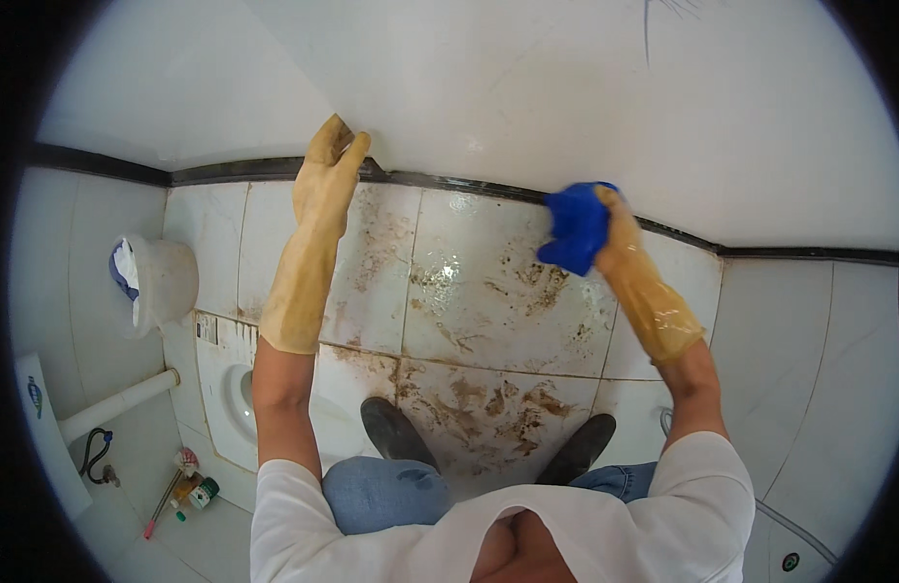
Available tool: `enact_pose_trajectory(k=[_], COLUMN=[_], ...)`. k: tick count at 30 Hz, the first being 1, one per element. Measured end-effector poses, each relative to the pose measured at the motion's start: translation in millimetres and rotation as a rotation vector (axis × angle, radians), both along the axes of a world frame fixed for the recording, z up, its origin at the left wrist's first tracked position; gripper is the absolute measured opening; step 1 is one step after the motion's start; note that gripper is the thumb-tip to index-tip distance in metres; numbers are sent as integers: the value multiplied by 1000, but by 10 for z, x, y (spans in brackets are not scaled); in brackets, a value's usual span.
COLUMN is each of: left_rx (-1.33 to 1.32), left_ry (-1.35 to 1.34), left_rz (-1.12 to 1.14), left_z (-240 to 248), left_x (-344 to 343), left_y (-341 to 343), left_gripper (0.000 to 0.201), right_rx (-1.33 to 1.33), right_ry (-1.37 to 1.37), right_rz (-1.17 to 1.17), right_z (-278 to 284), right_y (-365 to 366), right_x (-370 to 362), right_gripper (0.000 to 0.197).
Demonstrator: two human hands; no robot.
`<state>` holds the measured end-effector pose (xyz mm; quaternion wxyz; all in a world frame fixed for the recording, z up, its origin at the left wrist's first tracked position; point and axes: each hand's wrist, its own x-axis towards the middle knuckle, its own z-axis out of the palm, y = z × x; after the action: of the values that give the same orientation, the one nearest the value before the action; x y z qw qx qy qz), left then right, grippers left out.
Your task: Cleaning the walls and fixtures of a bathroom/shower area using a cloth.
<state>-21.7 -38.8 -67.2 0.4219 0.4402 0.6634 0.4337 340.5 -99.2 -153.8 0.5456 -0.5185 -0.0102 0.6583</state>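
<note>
Both my hands wear long yellow rubber gloves. My left hand (330, 170) is raised at the black edge strip (245, 170) along the foot of the white wall (527, 87). Its thumb stands apart from the fingers, and a brownish patch shows between them; I make out no object there. My right hand (620, 233) grips a blue cloth (578, 225) over the same strip, farther right. Cloth and hand are slightly blurred. Below them, brown dirt smears and wet, shiny patches cover the white floor tiles (503, 282).
At left stand a white bucket (168, 282) with cloth at its rim and a white pipe (119, 406). A squat toilet (238, 403) lies beside my left arm. Bottles (204, 493) and a pink-handled brush (163, 505) lie lower left. A grey hose (799, 530) runs lower right.
</note>
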Motion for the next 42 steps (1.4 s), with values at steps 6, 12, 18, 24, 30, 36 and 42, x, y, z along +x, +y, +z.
enact_pose_trajectory(k=[6, 12, 18, 24, 30, 36, 42], left_rx=[39, -14, 39, 28, 33, 46, 53], left_ry=[-3, 76, 41, 82, -18, -20, 27], left_rz=[-45, 14, 1, 32, 52, 22, 5], left_z=[-73, -94, -175, -152, -123, -152, -223], left_x=[-90, 25, -179, -33, -18, -39, -102], left_y=[12, 93, 90, 89, 67, 110, 137], left_gripper=[64, 62, 62, 61, 61, 67, 59], right_rx=[54, 167, 114, 266, 689, 943, 740], right_ry=[321, 541, 328, -70, -1259, -2219, -2148], right_rz=[158, 443, 329, -76, -110, 348, 681], right_z=[-54, -101, 672, 1553, 1589, 628, -277], right_y=[381, 587, 196, -163, -71, 222, 323], right_x=[-1536, -1864, -866, -33, -418, -804, -997], right_gripper=[26, 37, 32, 33, 30, 32, 18])
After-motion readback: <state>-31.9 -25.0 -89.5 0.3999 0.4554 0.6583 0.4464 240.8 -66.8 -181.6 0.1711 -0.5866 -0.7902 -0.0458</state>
